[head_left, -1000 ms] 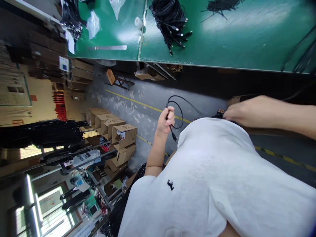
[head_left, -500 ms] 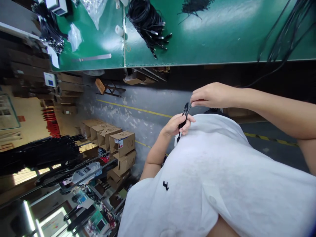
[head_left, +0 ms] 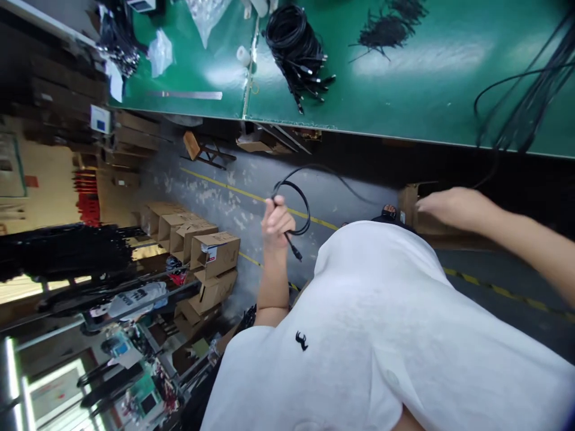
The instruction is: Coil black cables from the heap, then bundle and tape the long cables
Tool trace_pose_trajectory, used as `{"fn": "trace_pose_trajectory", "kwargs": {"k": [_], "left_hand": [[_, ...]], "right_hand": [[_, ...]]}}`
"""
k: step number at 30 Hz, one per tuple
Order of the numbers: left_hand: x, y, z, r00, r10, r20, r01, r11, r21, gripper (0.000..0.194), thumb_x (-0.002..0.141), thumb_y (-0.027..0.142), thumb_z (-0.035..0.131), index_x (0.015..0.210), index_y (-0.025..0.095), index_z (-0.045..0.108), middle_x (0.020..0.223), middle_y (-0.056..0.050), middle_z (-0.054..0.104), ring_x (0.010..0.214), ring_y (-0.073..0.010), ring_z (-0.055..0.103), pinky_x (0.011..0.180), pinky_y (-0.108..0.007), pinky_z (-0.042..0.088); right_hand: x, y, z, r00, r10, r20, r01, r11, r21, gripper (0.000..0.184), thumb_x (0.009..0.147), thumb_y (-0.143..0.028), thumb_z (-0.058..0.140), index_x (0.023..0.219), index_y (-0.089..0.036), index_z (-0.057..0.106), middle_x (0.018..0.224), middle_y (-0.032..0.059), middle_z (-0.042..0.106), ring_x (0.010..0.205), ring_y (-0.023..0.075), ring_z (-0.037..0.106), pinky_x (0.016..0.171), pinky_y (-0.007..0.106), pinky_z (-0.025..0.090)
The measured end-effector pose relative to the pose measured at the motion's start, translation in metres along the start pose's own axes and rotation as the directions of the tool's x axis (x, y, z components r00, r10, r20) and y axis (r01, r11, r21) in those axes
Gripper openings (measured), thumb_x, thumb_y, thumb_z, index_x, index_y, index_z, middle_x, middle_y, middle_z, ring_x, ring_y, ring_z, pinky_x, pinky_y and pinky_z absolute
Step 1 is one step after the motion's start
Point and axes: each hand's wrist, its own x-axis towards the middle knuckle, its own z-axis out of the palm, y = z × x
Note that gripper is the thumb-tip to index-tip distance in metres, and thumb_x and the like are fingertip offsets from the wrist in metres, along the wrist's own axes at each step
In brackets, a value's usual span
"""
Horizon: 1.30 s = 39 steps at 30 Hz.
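Note:
My left hand (head_left: pixel 276 218) is closed in a fist on a black cable (head_left: pixel 302 200), held up over the floor in front of my white shirt (head_left: pixel 381 323). The cable makes a small loop beside the fist, and its plug hangs just below. One strand runs right toward my right hand (head_left: pixel 444 206) and passes behind the shirt's edge. That hand is stretched out to the right below the green table (head_left: pixel 404 90). Its fingers are drawn together and blurred.
On the table lie a coiled bundle of black cables (head_left: pixel 294 42), a heap of black ties (head_left: pixel 386 30), loose cables (head_left: pixel 525 114), a metal ruler (head_left: pixel 186 94) and plastic bags (head_left: pixel 159 51). Cardboard boxes (head_left: pixel 211 251) stand on the floor at left, beside a rack of black cables (head_left: pixel 63 251).
Half a second ago both hands met at the cable in front of my chest. Now they have drawn apart: the left went left and down with a loop, the right swung right.

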Motion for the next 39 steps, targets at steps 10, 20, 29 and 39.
{"fn": "trace_pose_trajectory", "kwargs": {"k": [10, 20, 29, 39], "left_hand": [[-0.005, -0.07, 0.032, 0.619, -0.538, 0.572, 0.321, 0.838, 0.442, 0.05, 0.076, 0.06, 0.073, 0.085, 0.011, 0.068, 0.086, -0.015, 0.077, 0.082, -0.0222, 0.075, 0.078, -0.031, 0.059], [-0.023, -0.062, 0.006, 0.796, -0.498, 0.346, 0.48, 0.866, 0.141, 0.056, 0.097, 0.061, 0.038, 0.076, 0.02, 0.069, 0.029, 0.015, -0.003, 0.02, -0.0049, -0.004, 0.024, -0.021, 0.0], [0.0, -0.033, 0.022, 0.959, -0.255, 0.124, 0.26, 0.965, -0.024, 0.024, 0.099, 0.033, 0.049, 0.11, 0.02, 0.066, 0.053, 0.008, 0.043, 0.036, -0.0012, 0.034, 0.036, -0.012, 0.025], [-0.004, -0.075, 0.049, 0.628, -0.518, 0.581, 0.232, 0.838, 0.495, 0.038, 0.082, 0.047, 0.072, 0.091, 0.011, 0.071, 0.076, -0.007, 0.071, 0.078, -0.0157, 0.067, 0.081, -0.028, 0.051]], "right_hand": [[0.045, -0.122, -0.067, 0.891, -0.396, -0.223, 0.418, 0.906, 0.061, 0.038, 0.101, -0.037, 0.037, 0.093, -0.019, 0.069, 0.084, 0.0067, 0.068, 0.076, 0.0167, 0.059, 0.066, 0.028, 0.035], [0.042, -0.039, -0.042, 0.99, -0.108, -0.086, 0.134, 0.906, 0.401, 0.047, 0.099, -0.047, 0.038, 0.108, -0.014, 0.07, 0.109, 0.0113, 0.068, 0.097, 0.019, 0.059, 0.083, 0.029, 0.039], [-0.014, -0.054, -0.02, 0.938, -0.342, 0.051, 0.344, 0.938, -0.039, 0.035, 0.102, -0.03, 0.038, 0.096, -0.018, 0.07, 0.095, 0.0116, 0.072, 0.081, 0.0194, 0.06, 0.078, 0.035, 0.035], [0.044, -0.13, -0.04, 0.872, -0.489, 0.012, 0.475, 0.852, 0.222, 0.037, 0.101, -0.038, 0.035, 0.091, -0.019, 0.066, 0.084, 0.0052, 0.069, 0.074, 0.0162, 0.059, 0.067, 0.026, 0.037]]}}
